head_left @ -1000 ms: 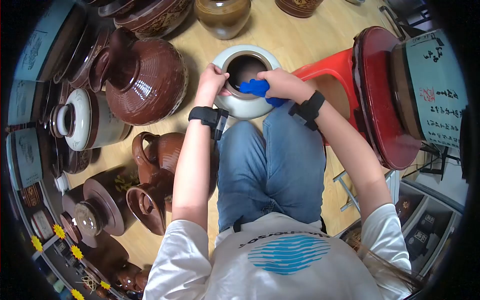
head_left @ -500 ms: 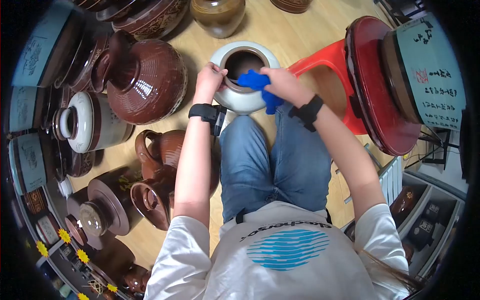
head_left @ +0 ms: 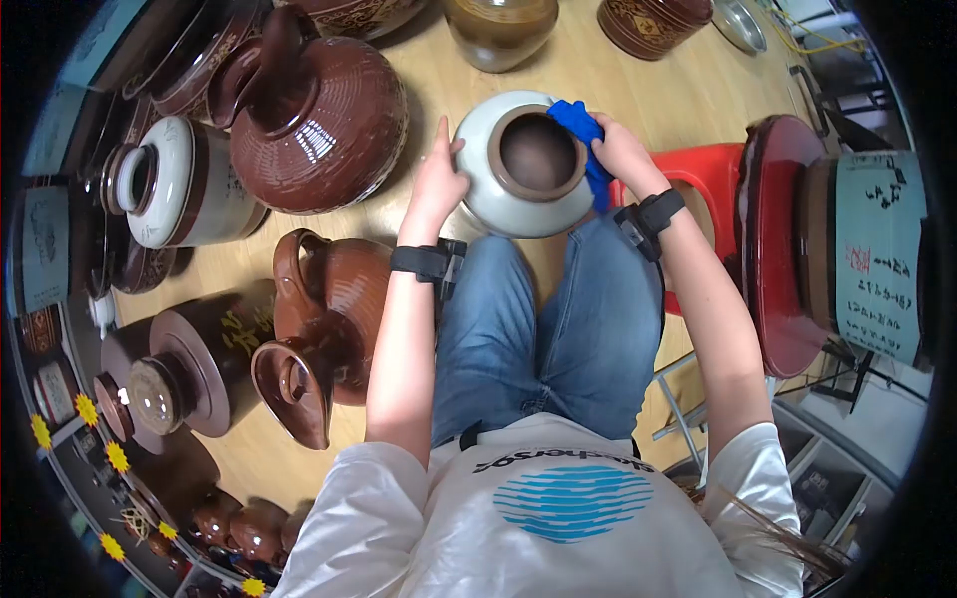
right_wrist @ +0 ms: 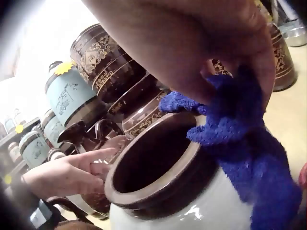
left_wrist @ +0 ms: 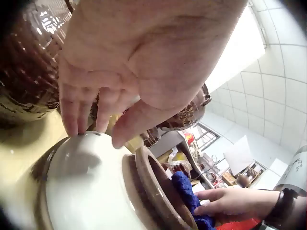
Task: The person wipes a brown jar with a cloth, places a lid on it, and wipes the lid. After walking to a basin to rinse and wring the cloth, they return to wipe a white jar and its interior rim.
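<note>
A squat white jar (head_left: 485, 184) with a brown rim (head_left: 505, 182) and a dark mouth sits on the floor before my knees. My left hand (head_left: 439, 187) is at the jar's left side. In the left wrist view its fingers (left_wrist: 103, 112) are extended, with the tips at the white shoulder of the jar. With my right hand (head_left: 626, 157) I grip a blue cloth (head_left: 573, 120) against the right part of the rim. The cloth drapes over that edge and hangs down the outside, as the right wrist view shows.
A large brown ribbed jug (head_left: 319, 130) stands left of the jar, with a brown pitcher (head_left: 349, 299) nearer me. A red stool (head_left: 708, 164) is on the right, near a round red lid-like board (head_left: 783, 249) and a pale blue jar (head_left: 877, 259). A brown-green pot (head_left: 498, 35) stands behind.
The left hand has let go of the rim and shifted to the jar's outer side. The right hand has carried the blue cloth from the near rim round to the right rim. The head view has shifted.
</note>
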{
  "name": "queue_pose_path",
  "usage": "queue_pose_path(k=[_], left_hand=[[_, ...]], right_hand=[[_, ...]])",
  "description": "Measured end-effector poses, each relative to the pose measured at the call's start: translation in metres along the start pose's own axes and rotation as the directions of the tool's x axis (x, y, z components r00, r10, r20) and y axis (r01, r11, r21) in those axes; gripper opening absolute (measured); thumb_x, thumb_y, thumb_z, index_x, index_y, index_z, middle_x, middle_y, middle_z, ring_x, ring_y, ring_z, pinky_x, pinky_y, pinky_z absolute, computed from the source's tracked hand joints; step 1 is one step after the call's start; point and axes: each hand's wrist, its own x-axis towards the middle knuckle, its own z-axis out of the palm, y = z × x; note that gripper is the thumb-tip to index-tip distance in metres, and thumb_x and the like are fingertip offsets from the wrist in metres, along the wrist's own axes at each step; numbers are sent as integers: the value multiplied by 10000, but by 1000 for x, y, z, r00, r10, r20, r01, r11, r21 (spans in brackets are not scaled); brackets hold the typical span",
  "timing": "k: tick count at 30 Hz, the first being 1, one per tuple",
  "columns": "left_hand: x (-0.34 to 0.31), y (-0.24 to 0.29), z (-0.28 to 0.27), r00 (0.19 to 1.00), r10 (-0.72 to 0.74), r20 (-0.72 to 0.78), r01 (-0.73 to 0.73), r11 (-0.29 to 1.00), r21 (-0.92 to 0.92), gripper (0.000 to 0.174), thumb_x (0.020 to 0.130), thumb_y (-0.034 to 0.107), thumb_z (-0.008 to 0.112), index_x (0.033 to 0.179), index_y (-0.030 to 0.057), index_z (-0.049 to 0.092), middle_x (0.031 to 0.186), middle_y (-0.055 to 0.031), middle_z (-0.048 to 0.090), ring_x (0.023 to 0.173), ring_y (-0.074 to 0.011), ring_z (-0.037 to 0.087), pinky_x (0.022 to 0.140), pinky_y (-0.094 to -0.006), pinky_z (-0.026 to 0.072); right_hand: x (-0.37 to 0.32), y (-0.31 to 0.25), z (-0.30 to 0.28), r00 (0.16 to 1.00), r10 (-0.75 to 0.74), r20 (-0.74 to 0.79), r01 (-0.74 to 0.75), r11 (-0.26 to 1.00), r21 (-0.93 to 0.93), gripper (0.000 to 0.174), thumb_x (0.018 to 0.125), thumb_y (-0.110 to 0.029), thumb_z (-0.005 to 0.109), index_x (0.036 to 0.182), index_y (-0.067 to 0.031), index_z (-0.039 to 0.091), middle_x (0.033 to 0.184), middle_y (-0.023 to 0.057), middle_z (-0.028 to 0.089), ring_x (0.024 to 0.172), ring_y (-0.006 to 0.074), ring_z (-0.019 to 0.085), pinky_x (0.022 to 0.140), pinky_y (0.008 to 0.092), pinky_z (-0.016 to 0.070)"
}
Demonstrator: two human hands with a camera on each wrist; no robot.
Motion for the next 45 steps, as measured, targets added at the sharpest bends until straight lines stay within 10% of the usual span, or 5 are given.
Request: queue_pose_path(k=[11, 21, 31, 39, 45], left_hand=[[-11, -9, 8, 994, -97, 46, 100, 992, -79, 778, 683, 4, 436, 1368, 4, 68, 1286, -107, 447, 1052, -331, 514, 903, -329, 397], [-9, -10, 2, 993, -45, 110, 53, 996, -68, 764, 707, 23, 450, 1368, 23, 67, 1273, -160, 444, 1015, -362, 527, 873, -369, 420], [-22, -8, -13, 998, 23, 63, -20, 999, -42, 475, 756, 6, 462, 1229, 28, 428, 1156, -213, 521, 1052, -315, 528, 856, -357, 445], [-28, 0, -24, 1000, 27, -12, -28, 995, -92, 367, 735, 11, 479, 1101, -12, 504, 1119, -217, 518, 1081, -350, 475, 950, -370, 359], [-31, -4, -18, 997, -71, 9, 72, 991, -113, 347, 779, 45, 483, 1125, 33, 509, 1110, -189, 528, 994, -296, 541, 818, -352, 453]], right_hand=[[28, -54, 28, 967, -242, -79, 233, 966, -109, 429, 777, -411, 538, 1148, -196, 534, 1096, 152, 531, 1031, 363, 471, 894, 421, 365], [26, -107, 43, 723, -688, 64, 680, 694, -236, 177, 654, -210, 602, 821, -151, 612, 870, 64, 535, 865, 272, 504, 785, 406, 395], [-17, -112, 56, 518, -840, 163, 848, 478, -228, 178, 615, -163, 603, 790, -131, 618, 841, 32, 535, 890, 230, 502, 833, 392, 387], [55, -69, 25, 958, -284, 35, 284, 931, -229, 282, 773, -340, 505, 941, -142, 617, 952, 137, 582, 849, 325, 574, 753, 421, 462], [18, -35, 11, 999, 24, -33, -30, 980, -195, 374, 843, -341, 440, 1057, -45, 520, 938, 220, 590, 870, 377, 570, 780, 446, 452]])
